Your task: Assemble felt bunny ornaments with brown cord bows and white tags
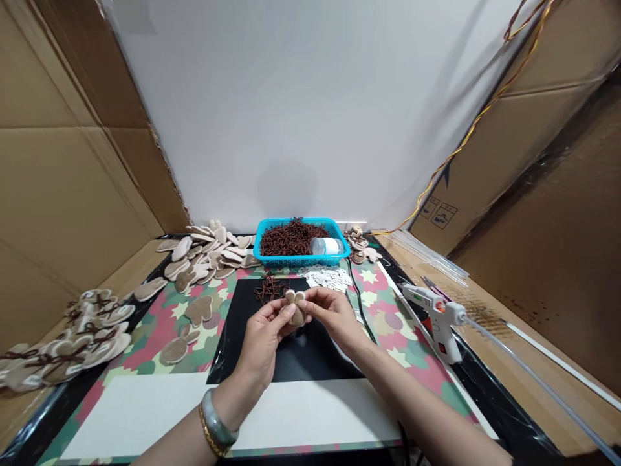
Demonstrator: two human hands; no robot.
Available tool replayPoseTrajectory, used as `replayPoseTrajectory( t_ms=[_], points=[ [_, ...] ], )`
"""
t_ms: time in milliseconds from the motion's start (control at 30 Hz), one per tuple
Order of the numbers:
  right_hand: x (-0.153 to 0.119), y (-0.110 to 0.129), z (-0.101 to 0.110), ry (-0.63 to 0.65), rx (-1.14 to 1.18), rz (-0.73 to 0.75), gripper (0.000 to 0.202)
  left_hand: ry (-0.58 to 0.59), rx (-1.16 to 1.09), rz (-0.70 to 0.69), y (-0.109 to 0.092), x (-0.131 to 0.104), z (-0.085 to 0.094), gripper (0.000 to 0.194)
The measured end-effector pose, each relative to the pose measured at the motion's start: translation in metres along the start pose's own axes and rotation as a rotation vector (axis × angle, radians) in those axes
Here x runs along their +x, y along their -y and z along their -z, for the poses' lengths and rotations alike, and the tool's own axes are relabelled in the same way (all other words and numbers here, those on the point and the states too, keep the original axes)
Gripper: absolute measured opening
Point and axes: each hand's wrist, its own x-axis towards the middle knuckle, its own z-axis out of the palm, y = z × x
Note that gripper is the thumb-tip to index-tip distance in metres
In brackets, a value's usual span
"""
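Observation:
Between both hands, above a black mat, is a small beige plush bunny piece with two pale-edged ears pointing up. My left hand pinches its left side with thumb and fingers. At its right side, near the ear, my right hand grips it with thumb and forefinger. Just beyond the hands, a small heap of brown bows lies on the mat. White tags are spread behind my right hand. Two loose bunny pieces, one lighter and one lower down, lie left of the mat.
A blue basket of brown bows, with a clear jar, stands at the back. Plush pieces pile at back left; bow-tied ones lie at left. A glue gun rests at right. Cardboard walls flank the table.

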Motion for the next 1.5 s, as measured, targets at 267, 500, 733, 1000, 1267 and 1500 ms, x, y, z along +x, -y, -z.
replayPoseTrajectory(
  t_ms=[267,500,733,1000,1267,1500],
  points=[
    [-0.014,-0.001,-0.018,-0.109,0.037,-0.001,0.024,-0.037,-0.018,-0.066,0.001,0.001,-0.004,0.031],
    [-0.017,-0.003,-0.024,-0.120,0.127,0.005,0.026,-0.111,-0.057,-0.164,0.008,-0.003,-0.009,0.030],
    [-0.019,0.001,-0.023,-0.085,0.118,0.023,0.023,-0.101,-0.103,-0.113,0.007,-0.006,-0.010,0.030],
    [-0.017,0.002,-0.021,-0.062,0.114,0.008,0.023,-0.054,-0.213,-0.028,0.006,-0.005,-0.005,0.027],
    [-0.020,0.002,-0.018,-0.088,0.091,-0.058,0.032,-0.080,-0.097,-0.043,0.005,-0.008,0.002,0.029],
    [-0.020,0.006,-0.019,-0.087,0.075,-0.026,0.024,0.008,-0.002,0.038,0.001,-0.011,0.004,0.032]
  ],
)
